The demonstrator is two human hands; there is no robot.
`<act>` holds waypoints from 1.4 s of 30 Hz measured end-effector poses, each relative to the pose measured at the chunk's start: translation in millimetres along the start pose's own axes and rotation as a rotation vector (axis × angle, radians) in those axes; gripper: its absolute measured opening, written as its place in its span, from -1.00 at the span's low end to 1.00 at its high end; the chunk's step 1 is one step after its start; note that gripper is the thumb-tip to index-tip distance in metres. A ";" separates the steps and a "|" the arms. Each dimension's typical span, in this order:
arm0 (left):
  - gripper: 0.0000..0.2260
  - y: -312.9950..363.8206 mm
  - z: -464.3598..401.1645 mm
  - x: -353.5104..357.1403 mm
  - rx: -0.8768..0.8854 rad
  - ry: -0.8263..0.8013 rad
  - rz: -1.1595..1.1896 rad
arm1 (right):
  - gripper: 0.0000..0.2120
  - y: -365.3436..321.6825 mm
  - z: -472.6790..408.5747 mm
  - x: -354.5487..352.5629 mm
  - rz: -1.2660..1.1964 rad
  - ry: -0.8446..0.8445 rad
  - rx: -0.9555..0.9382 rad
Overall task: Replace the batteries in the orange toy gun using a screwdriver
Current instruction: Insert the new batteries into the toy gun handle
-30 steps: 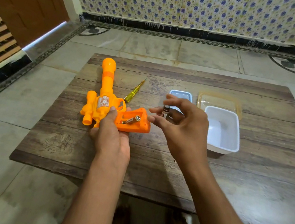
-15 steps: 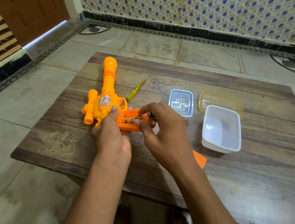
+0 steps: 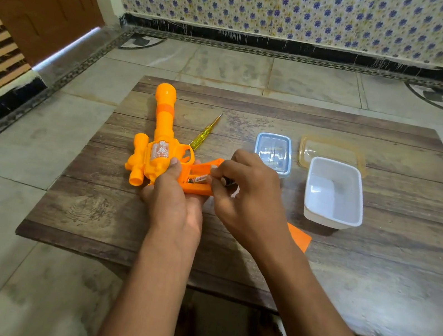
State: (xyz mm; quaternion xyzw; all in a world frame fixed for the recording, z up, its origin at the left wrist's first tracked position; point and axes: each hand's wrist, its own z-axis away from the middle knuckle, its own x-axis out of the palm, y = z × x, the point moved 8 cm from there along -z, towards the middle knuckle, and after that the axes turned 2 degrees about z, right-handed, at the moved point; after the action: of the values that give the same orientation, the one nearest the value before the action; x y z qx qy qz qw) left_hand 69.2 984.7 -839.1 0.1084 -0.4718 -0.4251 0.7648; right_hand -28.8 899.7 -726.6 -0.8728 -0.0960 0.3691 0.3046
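The orange toy gun [image 3: 159, 139] lies on the wooden table [image 3: 371, 281], barrel pointing away. My left hand [image 3: 176, 204] grips its handle, whose battery compartment [image 3: 198, 178] faces up and is uncovered, with one battery [image 3: 198, 179] lying inside. My right hand [image 3: 247, 201] pinches a second battery [image 3: 228, 182] at the compartment's right end. A yellow screwdriver [image 3: 205, 133] rests on the table just right of the barrel. The orange battery cover [image 3: 299, 236] lies flat behind my right wrist.
A small clear blue-rimmed box [image 3: 274, 151] sits beyond my right hand. A white plastic tub [image 3: 333, 194] stands to the right, with its translucent lid [image 3: 331, 151] behind it. Tiled floor surrounds the low table.
My right hand came down from above the table with the battery and now holds it at the open compartment. My left hand kept its grip on the gun.
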 end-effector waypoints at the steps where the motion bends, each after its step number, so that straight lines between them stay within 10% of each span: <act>1: -0.64 -0.6 -1.8 -1.3 -0.005 0.001 0.001 | -0.86 -0.9 -0.2 0.5 0.011 -0.007 -0.018; 28: -0.63 -1.8 -0.2 -4.0 -0.042 -0.083 -0.003 | -0.79 -13.5 2.4 11.9 0.160 -0.259 -0.164; 42: -0.62 8.8 19.8 -2.3 0.050 0.062 -0.025 | -0.70 11.9 3.8 -8.9 -0.084 0.004 -0.015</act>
State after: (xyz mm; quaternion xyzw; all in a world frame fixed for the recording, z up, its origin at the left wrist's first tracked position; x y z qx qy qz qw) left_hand 57.5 996.5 -825.0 0.1466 -0.4570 -0.4190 0.7708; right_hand -38.4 888.4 -730.6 -0.8710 -0.1349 0.3536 0.3134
